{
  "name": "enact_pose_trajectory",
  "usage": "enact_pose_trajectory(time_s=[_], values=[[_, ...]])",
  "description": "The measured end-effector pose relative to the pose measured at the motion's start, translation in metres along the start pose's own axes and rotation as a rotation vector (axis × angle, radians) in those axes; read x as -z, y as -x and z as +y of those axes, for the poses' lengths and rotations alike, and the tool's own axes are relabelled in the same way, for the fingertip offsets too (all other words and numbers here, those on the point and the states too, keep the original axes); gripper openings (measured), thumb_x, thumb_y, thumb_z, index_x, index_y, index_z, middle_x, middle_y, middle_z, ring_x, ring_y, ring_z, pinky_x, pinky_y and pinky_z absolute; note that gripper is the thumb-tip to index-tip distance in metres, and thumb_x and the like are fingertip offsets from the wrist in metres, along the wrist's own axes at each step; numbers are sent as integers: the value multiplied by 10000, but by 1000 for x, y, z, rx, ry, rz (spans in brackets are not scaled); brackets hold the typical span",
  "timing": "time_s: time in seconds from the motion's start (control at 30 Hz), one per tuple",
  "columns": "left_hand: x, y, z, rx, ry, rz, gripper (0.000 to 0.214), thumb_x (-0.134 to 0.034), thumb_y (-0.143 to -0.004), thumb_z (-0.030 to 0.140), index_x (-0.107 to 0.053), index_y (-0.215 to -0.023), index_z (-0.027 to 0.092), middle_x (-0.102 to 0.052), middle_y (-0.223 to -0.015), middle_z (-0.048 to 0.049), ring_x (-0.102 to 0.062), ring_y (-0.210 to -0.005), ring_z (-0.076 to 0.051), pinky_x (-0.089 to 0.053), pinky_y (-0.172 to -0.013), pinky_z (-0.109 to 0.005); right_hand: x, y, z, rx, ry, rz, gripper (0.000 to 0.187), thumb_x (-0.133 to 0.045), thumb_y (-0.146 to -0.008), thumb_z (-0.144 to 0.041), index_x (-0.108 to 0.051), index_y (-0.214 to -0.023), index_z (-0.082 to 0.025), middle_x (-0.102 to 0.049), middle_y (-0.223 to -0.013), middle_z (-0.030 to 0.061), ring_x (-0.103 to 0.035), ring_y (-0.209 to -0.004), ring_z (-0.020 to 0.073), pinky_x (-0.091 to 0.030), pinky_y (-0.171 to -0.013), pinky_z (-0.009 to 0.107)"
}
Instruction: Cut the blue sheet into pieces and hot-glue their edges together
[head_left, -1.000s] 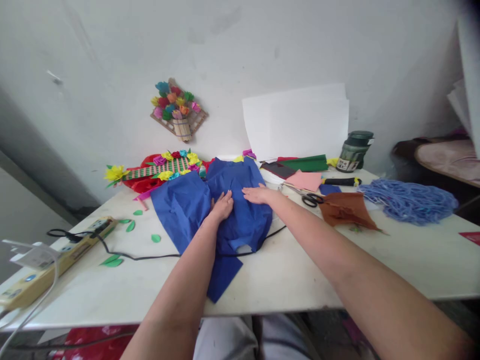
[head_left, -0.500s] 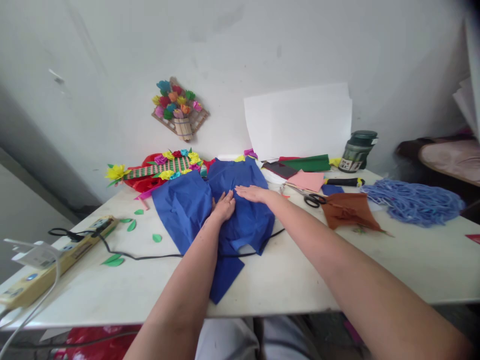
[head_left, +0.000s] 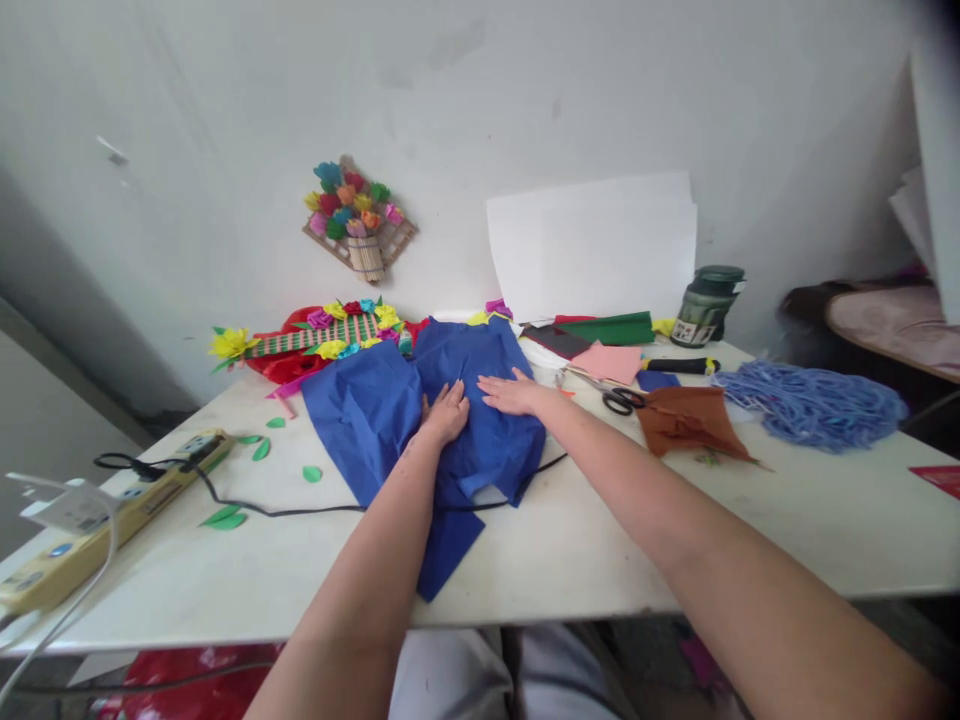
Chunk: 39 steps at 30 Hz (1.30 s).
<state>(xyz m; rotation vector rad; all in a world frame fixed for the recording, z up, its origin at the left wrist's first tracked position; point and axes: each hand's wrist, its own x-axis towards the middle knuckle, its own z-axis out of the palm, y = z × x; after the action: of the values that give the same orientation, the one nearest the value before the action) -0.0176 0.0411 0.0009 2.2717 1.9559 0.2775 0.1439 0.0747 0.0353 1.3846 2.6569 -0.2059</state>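
A crumpled sheet of blue paper (head_left: 367, 415) lies in the middle of the white table (head_left: 585, 545), one corner hanging over the near edge. My left hand (head_left: 445, 413) rests on it with the fingers flat and slightly curled. My right hand (head_left: 511, 393) lies flat beside it on the same sheet, fingers stretched out and pointing left. The two hands are close together, almost touching. Neither holds anything.
Black scissors (head_left: 619, 400), brown paper (head_left: 690, 422), pink and green sheets (head_left: 611, 345) and a blue yarn pile (head_left: 810, 405) lie to the right. A dark jar (head_left: 703, 305) stands at the back. Paper flower crafts (head_left: 322, 335), green leaves, a black cable (head_left: 285, 513) and a power strip (head_left: 105, 520) are left.
My right hand has slid a little to the left over the blue paper, closer to my left hand. The view has shifted slightly.
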Motion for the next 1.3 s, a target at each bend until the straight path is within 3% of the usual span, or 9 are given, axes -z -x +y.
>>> enact_pose_trajectory(time_s=[0.3,0.4,0.87,1.13,1.3], values=[[2,1,2,21,22,-10,562,-117,-873,333,-209,-1405,176,-210,-1460,2,-134,-1352,-198,-39,-1089,-493,-2,6,-10,-2,59,-6,567,-182,-907,-393,-113,-1428,-179,-50,-1480,-2,-87,-1355,157,33,-1073,466],[1,-1,0,18,27,-13,565,-120,-873,340,-204,-1405,172,-201,-1462,-4,-128,-1353,-191,-27,-1087,-493,-2,8,-13,-7,57,-2,564,-194,-902,-388,-154,-1424,-178,-73,-1479,0,-75,-1356,160,44,-1072,466],[3,0,0,-7,32,-7,539,-126,-884,324,-194,-1406,209,-197,-1464,-15,-136,-1351,-173,-23,-1089,-453,-23,19,-22,73,68,142,600,-209,-881,-452,-204,-1418,-182,-144,-1469,32,-100,-1354,165,70,-1073,457],[7,15,-3,-153,-43,182,548,-126,-898,357,-159,-1413,172,-162,-1476,-6,-116,-1350,-110,-44,-1100,-334,-24,50,-22,78,58,163,786,-219,-816,-636,-202,-1416,-129,-134,-1471,67,-49,-1359,220,118,-1054,478],[8,28,-1,-240,-174,88,618,-177,-872,498,-213,-1401,180,-222,-1461,-24,-76,-1360,-162,10,-1096,-389,-28,59,-25,71,90,170,802,-262,-790,-668,-232,-1412,-162,-176,-1465,62,-23,-1358,236,146,-1041,484]])
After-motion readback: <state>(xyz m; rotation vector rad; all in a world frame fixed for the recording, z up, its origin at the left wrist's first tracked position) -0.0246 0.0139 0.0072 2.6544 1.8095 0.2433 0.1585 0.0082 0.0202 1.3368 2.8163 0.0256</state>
